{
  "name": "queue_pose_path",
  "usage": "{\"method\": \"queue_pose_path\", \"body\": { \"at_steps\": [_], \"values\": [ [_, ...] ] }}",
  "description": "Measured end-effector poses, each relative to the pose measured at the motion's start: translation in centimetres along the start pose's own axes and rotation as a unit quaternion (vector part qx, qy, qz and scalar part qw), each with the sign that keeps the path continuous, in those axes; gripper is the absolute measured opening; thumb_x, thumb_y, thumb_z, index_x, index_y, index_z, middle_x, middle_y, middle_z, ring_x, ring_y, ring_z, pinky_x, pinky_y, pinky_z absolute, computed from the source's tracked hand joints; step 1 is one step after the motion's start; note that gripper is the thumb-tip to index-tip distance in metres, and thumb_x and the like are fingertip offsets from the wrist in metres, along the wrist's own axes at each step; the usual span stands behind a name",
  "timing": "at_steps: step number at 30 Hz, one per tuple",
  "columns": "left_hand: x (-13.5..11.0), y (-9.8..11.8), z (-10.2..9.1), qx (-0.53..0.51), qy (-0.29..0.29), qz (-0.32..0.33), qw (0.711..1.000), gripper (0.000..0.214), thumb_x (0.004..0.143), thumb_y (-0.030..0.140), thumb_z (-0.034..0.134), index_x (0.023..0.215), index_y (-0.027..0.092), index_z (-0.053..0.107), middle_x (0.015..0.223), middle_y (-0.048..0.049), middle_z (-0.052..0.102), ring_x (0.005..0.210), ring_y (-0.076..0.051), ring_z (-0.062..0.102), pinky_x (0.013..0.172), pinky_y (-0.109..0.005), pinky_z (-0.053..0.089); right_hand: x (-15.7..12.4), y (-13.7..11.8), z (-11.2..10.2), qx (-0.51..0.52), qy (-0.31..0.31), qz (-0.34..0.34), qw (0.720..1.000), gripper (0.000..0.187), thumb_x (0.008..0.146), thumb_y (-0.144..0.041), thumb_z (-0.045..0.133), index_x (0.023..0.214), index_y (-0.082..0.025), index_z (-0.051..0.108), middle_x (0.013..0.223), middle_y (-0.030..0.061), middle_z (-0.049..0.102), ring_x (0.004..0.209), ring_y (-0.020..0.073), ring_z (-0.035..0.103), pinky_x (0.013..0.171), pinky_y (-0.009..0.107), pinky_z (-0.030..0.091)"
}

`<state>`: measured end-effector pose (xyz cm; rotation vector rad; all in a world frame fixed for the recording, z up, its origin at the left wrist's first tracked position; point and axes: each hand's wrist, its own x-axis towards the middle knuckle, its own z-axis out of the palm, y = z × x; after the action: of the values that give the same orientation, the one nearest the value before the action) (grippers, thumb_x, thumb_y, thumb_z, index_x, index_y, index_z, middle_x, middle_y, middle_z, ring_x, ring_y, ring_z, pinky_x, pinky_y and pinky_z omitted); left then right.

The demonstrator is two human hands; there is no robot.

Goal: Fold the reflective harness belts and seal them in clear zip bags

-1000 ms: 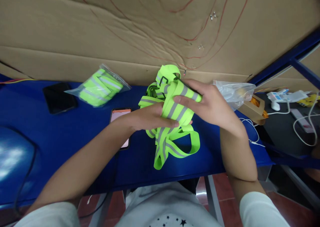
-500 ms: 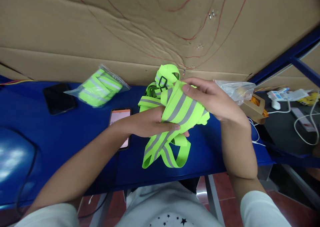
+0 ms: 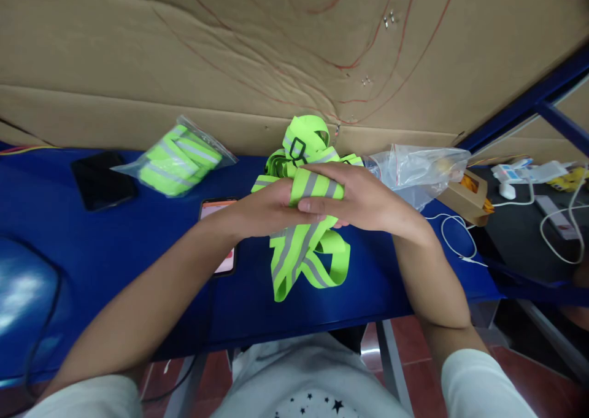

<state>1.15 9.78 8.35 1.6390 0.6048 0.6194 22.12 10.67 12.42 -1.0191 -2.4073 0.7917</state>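
A neon-green reflective strap (image 3: 294, 252) with grey stripes is folded between my hands over the blue table. My left hand (image 3: 269, 209) grips it from the left, its fingers mostly hidden beneath the folds. From the right, my right hand (image 3: 354, 194) is wrapped over the folded part, thumb lying across the front. Loops of the strap hang below my hands. Just beyond them lies more green strapping with a black buckle (image 3: 298, 150).
A clear bag of folded green straps (image 3: 177, 160) lies left, beside a black phone (image 3: 103, 180). A lit phone (image 3: 225, 264) is partly under my left forearm. Right are clear plastic bags (image 3: 414, 166), a small cardboard box (image 3: 467, 197) and a white cable (image 3: 460, 237). Cardboard (image 3: 207, 50) stands behind.
My right hand has moved down and left, folding the strap's upper spread over and closing round it. The plastic bags behind it now show more.
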Motion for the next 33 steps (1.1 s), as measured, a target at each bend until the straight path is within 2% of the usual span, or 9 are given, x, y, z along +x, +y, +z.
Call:
{"method": "queue_pose_path", "body": {
  "at_steps": [5,10,14,20,25,27,29,31,33],
  "values": [
    [0.1,-0.5,0.2,-0.125,0.021,-0.085,0.988,0.039,0.082,0.039,0.090,0.112,0.016,0.079,0.115,-0.0109,0.082,0.105,-0.027,0.079,0.093,-0.036,0.063,0.2,-0.2,0.3,-0.015,0.072,-0.008,0.997,0.052,0.091,-0.050,0.077,0.135,-0.021,0.072,0.126,0.0083,0.077,0.115,0.0301,0.072,0.098,0.039,0.053],
    [0.2,0.0,0.4,-0.164,0.015,-0.070,0.984,0.034,0.086,0.035,0.086,0.110,0.013,0.079,0.114,-0.0141,0.082,0.110,-0.029,0.078,0.098,-0.040,0.063,0.4,-0.4,0.5,0.012,0.084,0.001,0.996,0.042,0.092,-0.050,0.075,0.125,-0.023,0.076,0.116,0.0053,0.079,0.102,0.0266,0.073,0.089,0.036,0.053],
    [0.1,0.4,0.2,-0.122,0.023,-0.111,0.986,0.035,0.084,0.037,0.088,0.109,0.014,0.078,0.106,-0.0108,0.083,0.102,-0.026,0.079,0.092,-0.036,0.063,0.3,-0.9,0.6,0.019,0.141,0.007,0.990,0.029,0.094,-0.048,0.074,0.102,-0.020,0.078,0.093,0.0019,0.076,0.083,0.0193,0.068,0.076,0.031,0.049],
    [0.3,0.3,-0.2,0.003,0.051,-0.131,0.990,0.047,0.079,0.056,0.087,0.102,0.016,0.080,0.101,-0.0075,0.082,0.097,-0.028,0.077,0.085,-0.035,0.062,0.3,-1.2,0.2,0.048,0.205,0.058,0.976,0.041,0.094,-0.053,0.072,0.073,-0.018,0.068,0.066,-0.0015,0.059,0.065,0.0132,0.050,0.060,0.028,0.037],
    [1.0,-1.0,-0.1,0.130,0.142,-0.043,0.980,0.077,0.075,0.066,0.085,0.131,0.016,0.068,0.127,-0.0120,0.076,0.117,-0.034,0.072,0.100,-0.043,0.059,0.5,-0.2,-0.3,0.142,0.178,0.074,0.971,0.032,0.090,-0.052,0.077,0.092,-0.020,0.076,0.086,0.0005,0.072,0.079,0.0169,0.063,0.071,0.029,0.047],
    [1.0,-1.2,0.1,0.178,0.201,0.049,0.962,0.110,0.068,0.068,0.090,0.156,0.020,0.045,0.156,-0.0166,0.056,0.139,-0.038,0.059,0.112,-0.048,0.054,0.7,0.6,-0.5,0.212,0.142,0.095,0.962,0.037,0.088,-0.053,0.079,0.110,-0.023,0.076,0.104,0.0015,0.076,0.091,0.0191,0.068,0.080,0.031,0.052],
    [0.6,-0.8,0.3,0.274,0.252,0.147,0.916,0.131,0.068,0.070,0.090,0.168,0.025,0.019,0.174,-0.0175,0.028,0.159,-0.039,0.033,0.128,-0.052,0.038,1.0,1.5,-0.6,0.264,0.106,0.127,0.950,0.046,0.087,-0.053,0.079,0.123,-0.025,0.072,0.113,0.0026,0.077,0.099,0.0209,0.071,0.086,0.034,0.055],
    [0.1,0.0,0.2,0.385,0.243,0.201,0.867,0.124,0.075,0.068,0.086,0.170,0.026,0.017,0.178,-0.0164,0.016,0.166,-0.037,0.016,0.135,-0.052,0.023,1.3,2.1,-0.3,0.286,0.085,0.142,0.944,0.047,0.087,-0.051,0.079,0.124,-0.024,0.071,0.120,0.0034,0.077,0.110,0.0221,0.071,0.095,0.036,0.056],
    [-0.3,0.8,0.1,0.451,0.188,0.204,0.848,0.108,0.080,0.063,0.084,0.167,0.026,0.031,0.175,-0.0155,0.027,0.164,-0.037,0.023,0.135,-0.054,0.023,1.6,2.4,0.3,0.310,0.076,0.128,0.939,0.038,0.086,-0.044,0.079,0.119,-0.025,0.073,0.127,0.0022,0.075,0.122,0.0214,0.068,0.105,0.035,0.054]
  ]
}}
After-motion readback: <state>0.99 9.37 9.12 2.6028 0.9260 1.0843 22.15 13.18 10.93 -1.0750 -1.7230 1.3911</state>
